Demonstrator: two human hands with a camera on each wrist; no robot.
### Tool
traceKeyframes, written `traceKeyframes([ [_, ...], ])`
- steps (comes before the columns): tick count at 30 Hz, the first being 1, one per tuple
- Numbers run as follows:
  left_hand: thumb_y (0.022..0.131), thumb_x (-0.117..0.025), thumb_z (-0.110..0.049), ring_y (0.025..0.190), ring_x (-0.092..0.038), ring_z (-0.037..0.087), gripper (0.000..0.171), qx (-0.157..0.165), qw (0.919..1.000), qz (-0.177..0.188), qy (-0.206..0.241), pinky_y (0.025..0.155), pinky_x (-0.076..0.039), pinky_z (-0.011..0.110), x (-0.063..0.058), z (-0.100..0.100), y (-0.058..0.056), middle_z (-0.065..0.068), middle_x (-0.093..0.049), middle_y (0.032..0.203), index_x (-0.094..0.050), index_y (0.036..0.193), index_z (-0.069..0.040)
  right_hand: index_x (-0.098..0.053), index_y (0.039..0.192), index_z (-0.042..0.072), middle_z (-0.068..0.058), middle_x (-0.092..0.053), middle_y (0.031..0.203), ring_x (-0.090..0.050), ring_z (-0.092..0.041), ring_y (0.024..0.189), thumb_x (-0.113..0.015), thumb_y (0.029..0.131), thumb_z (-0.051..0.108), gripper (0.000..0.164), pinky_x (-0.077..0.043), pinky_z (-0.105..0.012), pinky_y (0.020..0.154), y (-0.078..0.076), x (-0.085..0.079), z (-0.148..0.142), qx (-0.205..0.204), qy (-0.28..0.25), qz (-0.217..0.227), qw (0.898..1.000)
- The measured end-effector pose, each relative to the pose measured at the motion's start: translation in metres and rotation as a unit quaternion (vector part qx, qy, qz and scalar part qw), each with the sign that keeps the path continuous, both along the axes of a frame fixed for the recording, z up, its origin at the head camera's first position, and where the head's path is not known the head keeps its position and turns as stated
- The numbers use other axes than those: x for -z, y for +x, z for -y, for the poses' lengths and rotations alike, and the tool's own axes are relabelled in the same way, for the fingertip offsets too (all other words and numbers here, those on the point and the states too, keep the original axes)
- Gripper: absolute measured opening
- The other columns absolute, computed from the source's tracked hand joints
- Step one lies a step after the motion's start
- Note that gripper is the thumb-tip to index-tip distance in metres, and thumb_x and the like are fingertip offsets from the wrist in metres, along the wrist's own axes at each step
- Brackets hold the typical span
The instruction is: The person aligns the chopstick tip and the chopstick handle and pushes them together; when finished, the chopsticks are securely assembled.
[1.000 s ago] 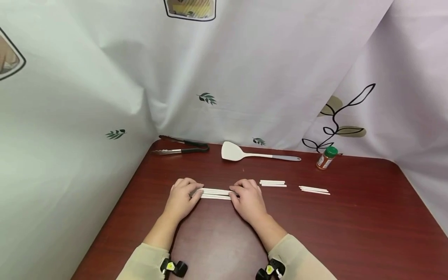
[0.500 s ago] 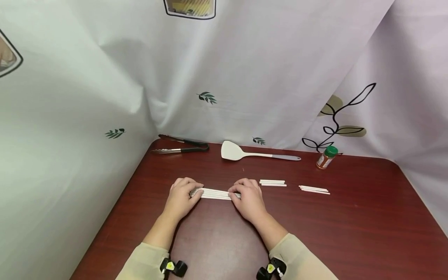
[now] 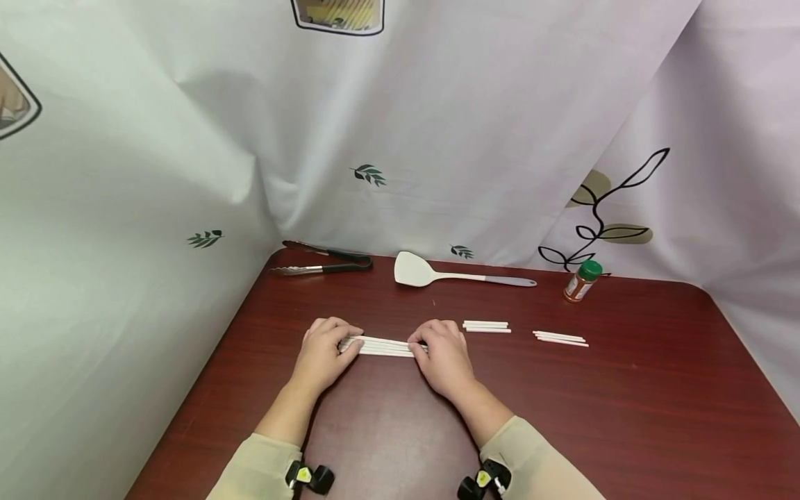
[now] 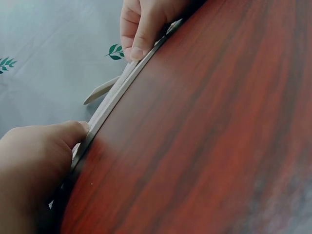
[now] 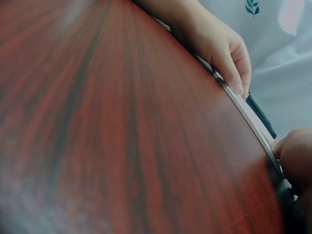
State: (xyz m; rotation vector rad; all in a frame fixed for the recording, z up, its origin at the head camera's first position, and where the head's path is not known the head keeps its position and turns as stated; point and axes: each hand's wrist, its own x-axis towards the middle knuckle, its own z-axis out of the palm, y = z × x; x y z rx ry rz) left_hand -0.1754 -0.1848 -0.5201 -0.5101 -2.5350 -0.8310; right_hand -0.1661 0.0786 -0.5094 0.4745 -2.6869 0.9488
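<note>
In the head view, a row of several long white sticks (image 3: 382, 346) lies side by side on the dark red table between both hands. My left hand (image 3: 321, 351) grips the left ends with thumb and fingers, hiding part of them. At the right ends my right hand (image 3: 442, 355) holds the sticks the same way, thumb on the near side. The left wrist view shows the sticks (image 4: 109, 102) edge-on, lying flat, with the left thumb (image 4: 73, 132) against them. From the right wrist, the sticks (image 5: 251, 117) run between both hands too.
Shorter white sticks lie right of the hands in two groups, a nearer group (image 3: 487, 326) and a farther group (image 3: 560, 339). Along the back are black-handled tongs (image 3: 337, 267), a white spatula (image 3: 415, 271) and a green-capped spice jar (image 3: 582, 281). A printed cloth (image 3: 437, 139) hangs behind the table.
The gap between the sticks near the right hand has closed, so they now lie tighter together. The right fingers have shifted slightly; the left hand keeps its place.
</note>
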Motion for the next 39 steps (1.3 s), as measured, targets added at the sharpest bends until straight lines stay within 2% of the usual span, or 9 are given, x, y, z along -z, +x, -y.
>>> traceKeyframes([
  [9, 0.086, -0.09, -0.02, 0.09, -0.062, 0.023, 0.014, 0.004, 0.9992, -0.037, 0.014, 0.083, -0.05, 0.044, -0.001, 0.0, 0.0, -0.004, -0.07, 0.091, -0.083, 0.097, -0.015, -0.075, 0.095, 0.022, 0.004, -0.072, 0.103, -0.06, -0.027, 0.113, -0.076, 0.099, 0.02, 0.004, -0.044, -0.051, 0.1, -0.002, 0.003, -0.001, 0.0, -0.028, -0.015, 0.999],
  [14, 0.085, -0.091, -0.02, 0.088, -0.062, 0.022, 0.015, 0.003, 0.9968, -0.076, 0.023, 0.08, -0.051, 0.041, 0.001, 0.001, -0.001, -0.004, -0.069, 0.091, -0.083, 0.097, -0.015, -0.077, 0.095, 0.016, 0.004, -0.076, 0.093, -0.066, -0.025, 0.099, -0.08, 0.094, 0.016, 0.003, -0.05, -0.048, 0.093, -0.003, 0.005, -0.001, -0.009, -0.056, -0.071, 0.996],
  [18, 0.083, -0.093, -0.019, 0.087, -0.063, 0.022, 0.016, 0.003, 0.9947, -0.099, 0.026, 0.079, -0.052, 0.041, 0.001, 0.001, -0.001, -0.004, -0.069, 0.09, -0.082, 0.095, -0.016, -0.08, 0.094, 0.015, 0.007, -0.073, 0.085, -0.066, -0.021, 0.09, -0.085, 0.089, 0.015, 0.006, -0.052, -0.041, 0.083, -0.004, 0.006, -0.002, -0.023, -0.074, -0.119, 0.99],
  [24, 0.082, -0.094, -0.018, 0.081, -0.061, 0.016, 0.016, 0.019, 0.9939, -0.105, 0.024, 0.072, -0.05, 0.037, -0.002, -0.002, 0.0, -0.007, -0.068, 0.087, -0.081, 0.092, -0.016, -0.082, 0.091, 0.016, 0.009, -0.069, 0.077, -0.063, -0.017, 0.082, -0.091, 0.083, 0.013, 0.012, -0.051, -0.035, 0.073, -0.005, 0.007, -0.007, -0.04, -0.09, -0.175, 0.98],
  [32, 0.078, -0.096, -0.019, 0.079, -0.062, 0.016, 0.019, 0.041, 0.992, -0.117, 0.023, 0.071, -0.051, 0.035, -0.003, -0.009, 0.0, -0.007, -0.068, 0.085, -0.08, 0.088, -0.015, -0.082, 0.09, 0.018, 0.01, -0.07, 0.08, -0.062, -0.014, 0.081, -0.091, 0.085, 0.016, 0.011, -0.053, -0.036, 0.076, -0.003, 0.004, -0.021, -0.057, -0.075, -0.167, 0.982],
  [39, 0.079, -0.095, -0.02, 0.08, -0.064, 0.017, 0.019, 0.059, 0.9909, -0.114, 0.039, 0.072, -0.052, 0.035, -0.003, -0.027, -0.003, -0.006, -0.07, 0.086, -0.079, 0.087, -0.015, -0.081, 0.089, 0.016, 0.01, -0.068, 0.078, -0.061, -0.013, 0.076, -0.092, 0.083, 0.014, 0.013, -0.054, -0.039, 0.08, -0.003, 0.005, -0.041, -0.06, -0.066, -0.193, 0.977],
])
